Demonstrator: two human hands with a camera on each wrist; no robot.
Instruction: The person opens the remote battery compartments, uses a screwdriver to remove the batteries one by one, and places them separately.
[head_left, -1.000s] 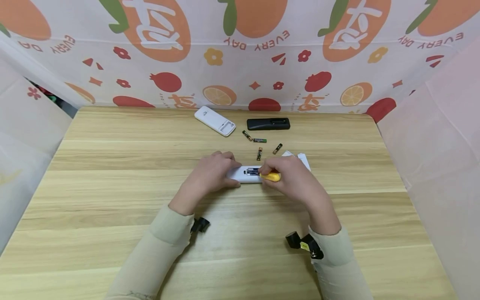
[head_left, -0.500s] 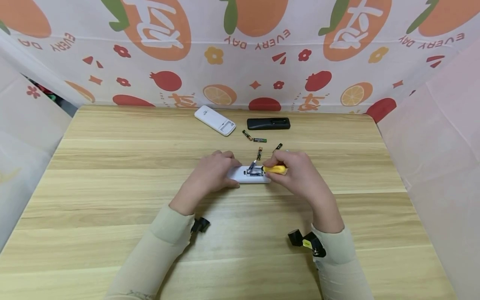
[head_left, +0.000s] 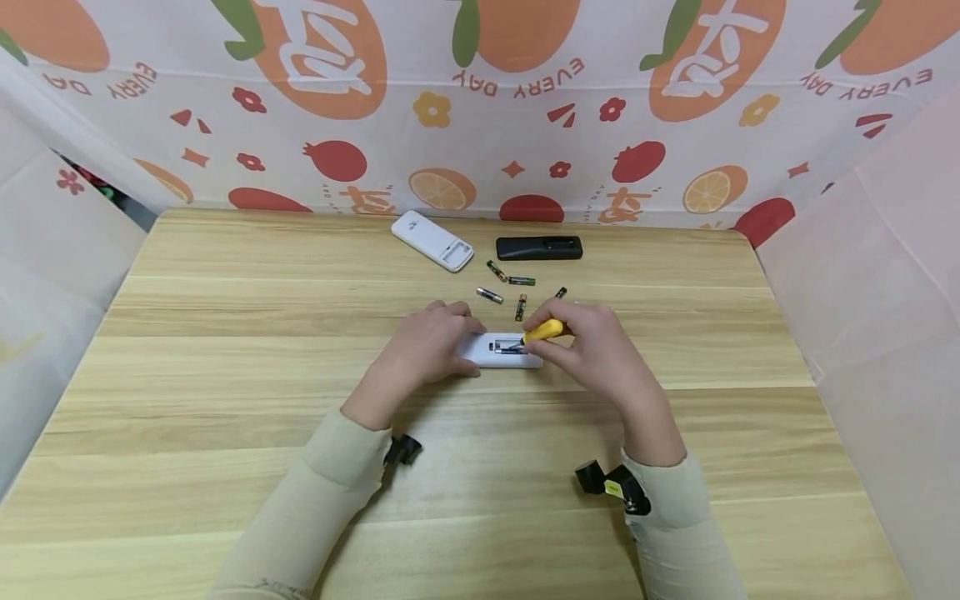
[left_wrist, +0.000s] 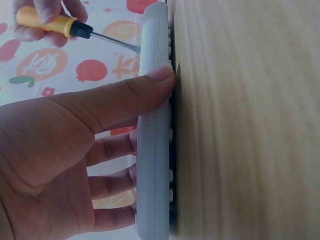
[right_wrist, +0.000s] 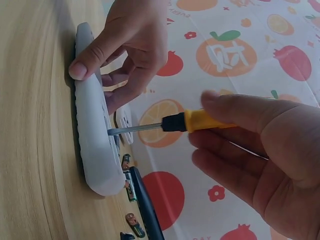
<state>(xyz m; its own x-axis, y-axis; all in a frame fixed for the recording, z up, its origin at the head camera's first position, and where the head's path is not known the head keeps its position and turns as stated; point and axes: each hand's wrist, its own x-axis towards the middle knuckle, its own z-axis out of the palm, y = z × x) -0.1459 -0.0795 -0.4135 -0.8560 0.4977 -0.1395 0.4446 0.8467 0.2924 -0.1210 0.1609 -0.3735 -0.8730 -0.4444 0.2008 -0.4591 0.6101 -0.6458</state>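
Note:
My left hand (head_left: 429, 343) grips the left end of a white remote control (head_left: 487, 360), which lies button side down on the table. In the left wrist view the thumb presses one long edge while the fingers hold the opposite one. My right hand (head_left: 596, 346) pinches the yellow handle of a screwdriver (right_wrist: 200, 121). Its metal tip reaches into the remote's battery compartment, where one battery (head_left: 512, 351) lies along the near side. Just beyond the remote rests a loose silver and dark battery (head_left: 490, 295).
Several other loose batteries (head_left: 521, 307) lie beyond the remote, one partly behind the right hand. Farther back are a second white remote (head_left: 431, 240) and a black remote (head_left: 538, 248), each with its battery compartment uncovered. A fruit-print cloth (head_left: 480, 125) hangs along the table's back edge.
The screwdriver has pried one battery up out of the compartment, and it now lies on the table beyond the remote. My right hand has shifted slightly; the left hand keeps its grip.

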